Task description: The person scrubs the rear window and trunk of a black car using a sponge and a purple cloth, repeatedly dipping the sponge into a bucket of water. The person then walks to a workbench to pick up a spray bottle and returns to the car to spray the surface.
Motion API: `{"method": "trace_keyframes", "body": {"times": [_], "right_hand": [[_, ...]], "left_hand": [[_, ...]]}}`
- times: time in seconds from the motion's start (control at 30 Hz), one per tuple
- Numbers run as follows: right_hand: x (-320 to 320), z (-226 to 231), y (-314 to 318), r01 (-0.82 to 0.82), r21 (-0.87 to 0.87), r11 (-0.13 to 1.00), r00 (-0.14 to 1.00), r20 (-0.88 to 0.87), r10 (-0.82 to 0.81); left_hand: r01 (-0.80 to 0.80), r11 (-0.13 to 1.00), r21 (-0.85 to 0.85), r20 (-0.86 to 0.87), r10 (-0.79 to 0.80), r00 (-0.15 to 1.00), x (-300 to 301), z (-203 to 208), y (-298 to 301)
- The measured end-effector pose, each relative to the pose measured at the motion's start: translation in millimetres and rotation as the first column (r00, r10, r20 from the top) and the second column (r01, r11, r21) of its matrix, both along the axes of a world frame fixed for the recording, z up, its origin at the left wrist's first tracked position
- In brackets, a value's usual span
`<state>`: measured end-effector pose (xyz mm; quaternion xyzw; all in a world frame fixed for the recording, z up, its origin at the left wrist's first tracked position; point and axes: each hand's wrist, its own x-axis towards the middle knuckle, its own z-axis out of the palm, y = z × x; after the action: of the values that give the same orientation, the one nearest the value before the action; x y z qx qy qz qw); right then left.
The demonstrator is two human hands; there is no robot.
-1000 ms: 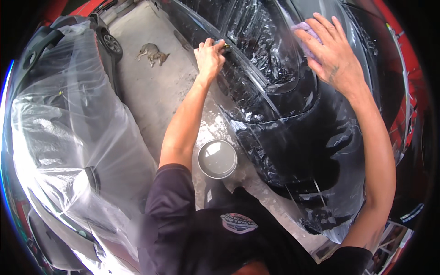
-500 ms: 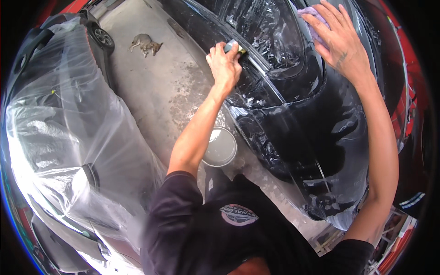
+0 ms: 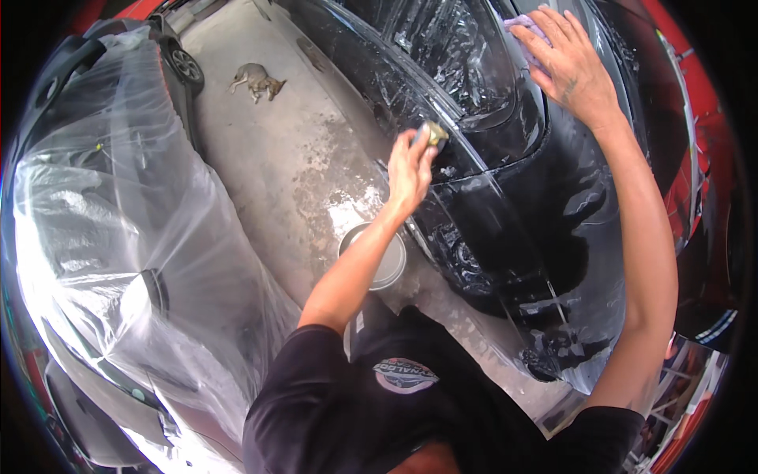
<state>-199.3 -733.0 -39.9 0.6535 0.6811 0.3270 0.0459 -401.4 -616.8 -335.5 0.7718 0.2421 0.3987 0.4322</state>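
A black car (image 3: pixel 545 213) with a wet, streaky surface stretches along my right side. My left hand (image 3: pixel 409 174) is over its near side, fingers closed round a small grey block with a yellowish face (image 3: pixel 432 134). The block is tilted up, and I cannot tell whether it touches the panel. Farther right, at the car's roof, my right hand (image 3: pixel 570 67) presses on a crumpled light purple cloth (image 3: pixel 527 33). Part of the cloth is hidden beneath the palm and fingers.
A round bucket (image 3: pixel 397 261) of greyish liquid stands on the concrete floor (image 3: pixel 268 150), partly behind my left forearm. To the left is another car under clear plastic sheeting (image 3: pixel 134 205). A dog (image 3: pixel 257 80) lies on the floor ahead. Something red (image 3: pixel 691 178) shows at far right.
My left hand has come back toward me and slightly right, turning the block so its yellowish face shows. My right hand and the purple cloth have shifted slightly left.
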Motion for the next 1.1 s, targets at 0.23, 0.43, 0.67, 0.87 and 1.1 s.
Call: {"method": "trace_keyframes", "body": {"times": [0.23, 0.43, 0.67, 0.87, 1.1], "right_hand": [[24.3, -30.1, -0.9, -0.004, 0.058, 0.998, 0.998, 0.061, 0.001], [15.4, -37.9, 5.3, -0.008, 0.094, 0.996, 0.999, 0.048, 0.003], [-136.9, -165.7, 13.1, -0.05, 0.093, 0.994, 0.783, -0.614, 0.097], [-264.7, -324.5, -35.3, 0.113, -0.194, 0.975, 0.297, -0.93, -0.219], [-316.2, -378.6, -77.9, 0.161, -0.575, 0.802, -0.173, -0.817, -0.55]], "left_hand": [[-0.214, 0.949, -0.233, -0.437, 0.095, 0.894, -148.4, -134.8, -47.3], [-0.109, 0.966, -0.234, -0.531, -0.033, 0.847, -210.8, -181.9, -50.7], [-0.041, 0.989, -0.144, -0.733, -0.078, 0.675, -240.6, -191.5, -31.7], [-0.025, 0.987, -0.161, -0.769, -0.11, 0.63, -247.7, -212.0, -14.7], [0.091, 0.975, -0.202, -0.622, -0.2, 0.757, -264.4, -247.7, -5.4]]}}
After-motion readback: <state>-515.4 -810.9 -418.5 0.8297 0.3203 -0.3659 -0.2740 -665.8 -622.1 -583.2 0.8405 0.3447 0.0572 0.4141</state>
